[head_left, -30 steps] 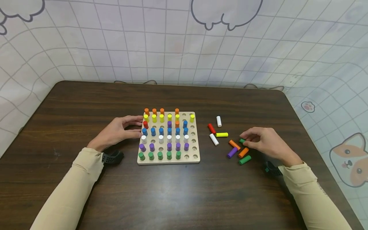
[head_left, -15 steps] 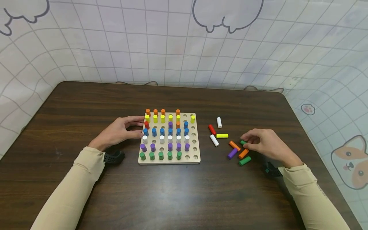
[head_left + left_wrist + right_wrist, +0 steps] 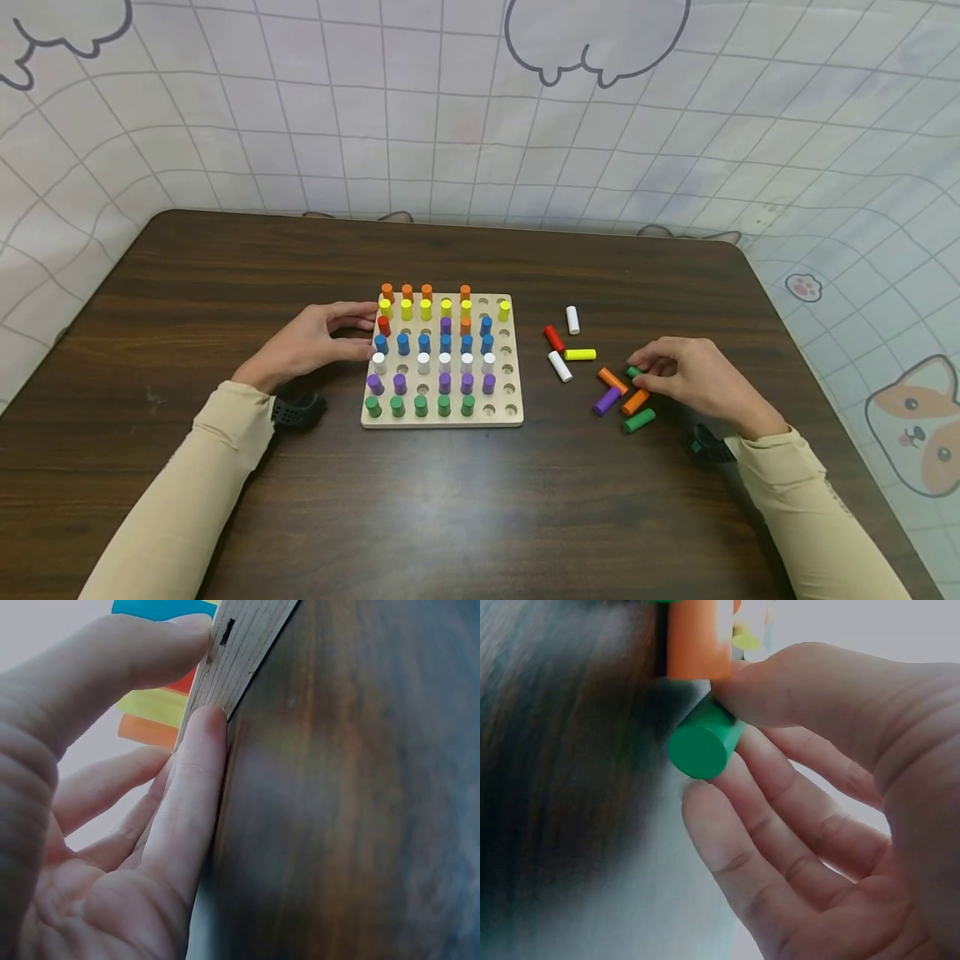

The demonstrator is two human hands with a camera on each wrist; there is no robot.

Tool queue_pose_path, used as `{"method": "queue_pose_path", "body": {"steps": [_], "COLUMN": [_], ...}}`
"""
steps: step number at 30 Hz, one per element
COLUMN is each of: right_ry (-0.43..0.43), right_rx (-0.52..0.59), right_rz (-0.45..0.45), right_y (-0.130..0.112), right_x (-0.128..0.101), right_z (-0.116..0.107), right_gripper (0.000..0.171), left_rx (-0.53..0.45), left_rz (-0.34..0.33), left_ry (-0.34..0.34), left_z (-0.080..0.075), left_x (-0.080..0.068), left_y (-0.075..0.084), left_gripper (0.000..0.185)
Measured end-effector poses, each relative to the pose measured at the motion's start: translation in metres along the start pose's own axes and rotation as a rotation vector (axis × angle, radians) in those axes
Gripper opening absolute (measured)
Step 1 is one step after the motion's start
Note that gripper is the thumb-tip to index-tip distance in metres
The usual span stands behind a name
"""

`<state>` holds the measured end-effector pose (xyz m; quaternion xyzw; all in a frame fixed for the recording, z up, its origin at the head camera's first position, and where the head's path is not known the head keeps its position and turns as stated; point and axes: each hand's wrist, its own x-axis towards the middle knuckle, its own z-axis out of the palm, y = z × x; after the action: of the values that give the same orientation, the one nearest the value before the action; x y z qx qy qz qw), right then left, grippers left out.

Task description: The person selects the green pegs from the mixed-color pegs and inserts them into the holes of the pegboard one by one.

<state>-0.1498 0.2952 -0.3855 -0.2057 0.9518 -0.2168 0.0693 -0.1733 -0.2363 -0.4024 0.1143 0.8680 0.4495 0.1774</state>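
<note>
The right hand (image 3: pixel 693 379) is pinching a green peg (image 3: pixel 634 372) between thumb and fingers, down low at the tabletop; in the right wrist view you see its round end (image 3: pixel 703 745) poking out past the fingertips, with an orange peg (image 3: pixel 698 641) right above it, cut off by the top edge. The left hand (image 3: pixel 311 343) has its fingers fairly straight, pressed flat against the left edge of the wooden pegboard (image 3: pixel 513 414); the left wrist view shows the thumb on top of that edge (image 3: pixel 240 645) and a finger along its side. Just left of the right hand lie 8 loose pegs besides the held one: 2 orange (image 3: pixel 612 380), 1 purple (image 3: pixel 606 400), 1 green (image 3: pixel 638 420), 1 yellow (image 3: pixel 580 354), 1 red (image 3: pixel 553 337) and 2 white (image 3: pixel 572 319). Standing in the board I count 5 green, 5 purple, 5 white and 6 blue, plus about 6 yellow, 5 orange, 1 red and 1 more purple, but the far rows overlap so those numbers are shaky. Most of the held peg is hidden under the fingers in the head view. A dark strap (image 3: pixel 297 410) shows at each wrist, half tucked under the beige sleeves (image 3: pixel 225 433). It all sits on a dark wood table (image 3: pixel 465 500).
</note>
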Motion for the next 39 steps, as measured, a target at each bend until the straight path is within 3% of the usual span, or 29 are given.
{"method": "queue_pose_path", "body": {"steps": [13,25,39], "right_ry": [0.119,0.203,0.212], "right_rx": [0.028,0.195,0.305], "right_rz": [-0.047,-0.204,-0.24], "right_y": [-0.019,-0.041,-0.073], "right_x": [0.002,0.012,0.021], "right_z": [0.0,0.008,0.022], "right_gripper": [0.024,0.024,0.027], "left_rx": [-0.031,-0.049,-0.078], "left_rz": [0.004,0.006,0.011], "left_ry": [-0.001,0.003,-0.01], "left_z": [-0.001,0.0,-0.001], "left_x": [-0.001,-0.001,-0.001], "left_y": [-0.001,-0.003,-0.004], "left_gripper": [0.079,0.077,0.078]}}
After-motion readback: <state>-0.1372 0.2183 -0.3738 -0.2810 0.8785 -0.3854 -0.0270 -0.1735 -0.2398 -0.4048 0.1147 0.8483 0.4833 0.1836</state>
